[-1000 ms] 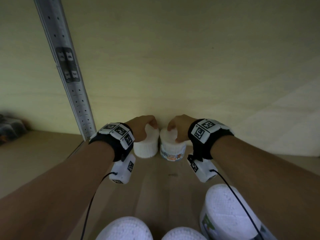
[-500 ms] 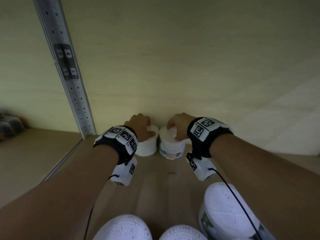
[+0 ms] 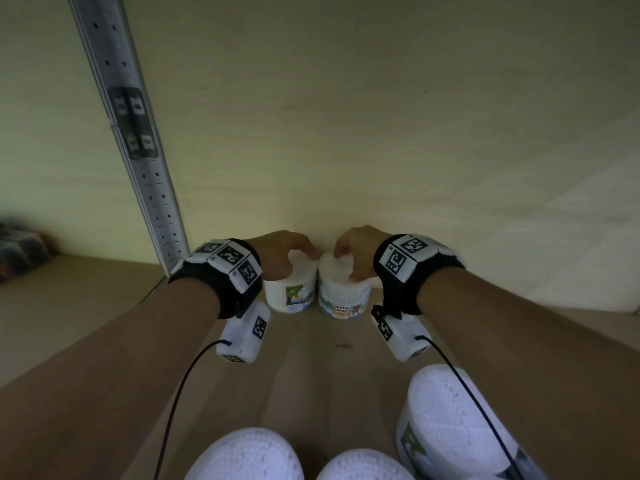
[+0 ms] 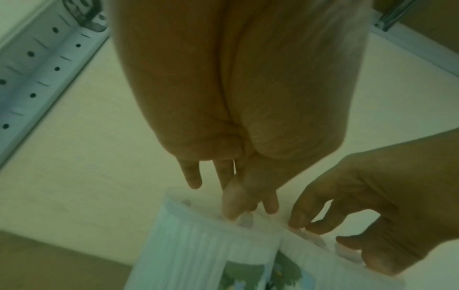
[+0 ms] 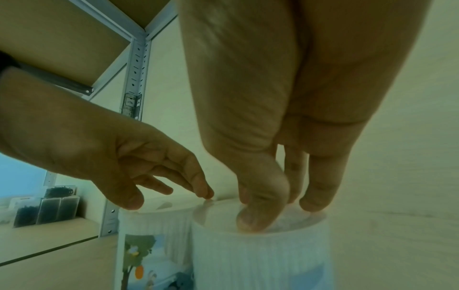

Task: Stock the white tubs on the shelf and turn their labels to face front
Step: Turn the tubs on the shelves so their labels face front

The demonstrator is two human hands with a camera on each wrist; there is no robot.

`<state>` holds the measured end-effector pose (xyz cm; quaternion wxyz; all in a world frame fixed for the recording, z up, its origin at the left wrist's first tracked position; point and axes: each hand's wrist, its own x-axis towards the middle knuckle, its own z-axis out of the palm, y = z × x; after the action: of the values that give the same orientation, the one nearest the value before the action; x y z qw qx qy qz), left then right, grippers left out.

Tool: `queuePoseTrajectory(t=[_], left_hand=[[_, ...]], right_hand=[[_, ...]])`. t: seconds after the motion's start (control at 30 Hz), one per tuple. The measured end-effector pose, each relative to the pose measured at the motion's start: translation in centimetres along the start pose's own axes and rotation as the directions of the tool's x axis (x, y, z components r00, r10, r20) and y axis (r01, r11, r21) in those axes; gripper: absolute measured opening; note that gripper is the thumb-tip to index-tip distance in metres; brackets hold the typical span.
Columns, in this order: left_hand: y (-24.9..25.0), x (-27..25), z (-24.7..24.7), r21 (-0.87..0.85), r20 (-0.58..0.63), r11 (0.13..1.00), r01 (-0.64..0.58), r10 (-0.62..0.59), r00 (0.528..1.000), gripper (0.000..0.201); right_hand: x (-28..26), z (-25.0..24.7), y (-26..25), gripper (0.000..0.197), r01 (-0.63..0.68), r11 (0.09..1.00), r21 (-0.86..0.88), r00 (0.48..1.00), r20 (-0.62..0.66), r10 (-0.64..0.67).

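Two white tubs stand side by side at the back of the shelf (image 3: 311, 368): the left hand (image 3: 280, 251) pinches the left tub (image 3: 291, 289) by its lid, its label still angled; the right hand (image 3: 353, 251) grips the right tub (image 3: 343, 296), label frontward. Three more tubs (image 3: 446, 420) wait nearer — stocking seems partly done.

Five white tubs stood on the shelf (image 3: 311, 375): two side by side against the back wall (image 3: 346, 133), one (image 3: 291, 289) left of the other (image 3: 343, 296), and three nearer the front edge (image 3: 249, 455) (image 3: 363, 465) (image 3: 446, 420). Two hands were there (image 3: 277, 251) (image 3: 356, 251).
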<state>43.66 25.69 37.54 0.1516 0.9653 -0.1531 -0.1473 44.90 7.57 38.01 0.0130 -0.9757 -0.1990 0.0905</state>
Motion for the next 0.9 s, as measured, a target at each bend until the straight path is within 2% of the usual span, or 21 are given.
queuePoseTrajectory(t=[0.1,0.17,0.23,0.33,0.57,0.67,0.8,0.9], left_hand=[[0.5,-0.2,0.9,0.031,-0.182,0.996,0.080,-0.073,0.981,0.040],[0.7,-0.3,1.7,0.088,-0.270,0.983,0.163,-0.134,0.953,0.044],[0.5,-0.2,2.3,0.107,-0.292,0.967,0.231,-0.192,0.937,0.054],[0.5,0.0,2.8,0.116,-0.310,0.960,0.254,-0.208,0.928,0.058],[0.4,-0.2,1.7,0.098,-0.192,0.982,0.162,-0.141,0.971,0.052],[0.7,-0.5,1.1,0.075,-0.178,0.991,0.106,-0.092,0.980,0.053],[0.7,-0.5,0.0,0.091,-0.022,0.994,0.063,-0.061,0.998,0.055],[0.5,-0.7,-0.3,0.094,0.020,0.995,0.020,-0.022,1.000,0.062]], right_hand=[[0.0,0.1,0.0,0.052,-0.002,1.000,-0.002,1.000,-0.004,0.002],[-0.1,-0.1,-0.1,0.052,-0.005,1.000,-0.004,1.000,0.000,0.005],[-0.2,-0.3,-0.3,0.053,-0.009,1.000,-0.006,1.000,0.015,0.009],[-0.1,-0.4,-0.6,0.052,-0.014,1.000,-0.009,0.999,0.029,0.014],[-0.1,-0.2,-0.6,0.049,-0.026,1.000,0.011,1.000,0.015,0.026],[-0.1,-0.2,-0.6,0.049,-0.030,0.999,0.011,0.999,0.013,0.030],[-0.3,-0.1,-0.6,0.050,-0.019,1.000,0.008,1.000,0.007,0.019],[-0.3,0.0,-0.5,0.049,-0.013,1.000,0.017,1.000,-0.007,0.013]])
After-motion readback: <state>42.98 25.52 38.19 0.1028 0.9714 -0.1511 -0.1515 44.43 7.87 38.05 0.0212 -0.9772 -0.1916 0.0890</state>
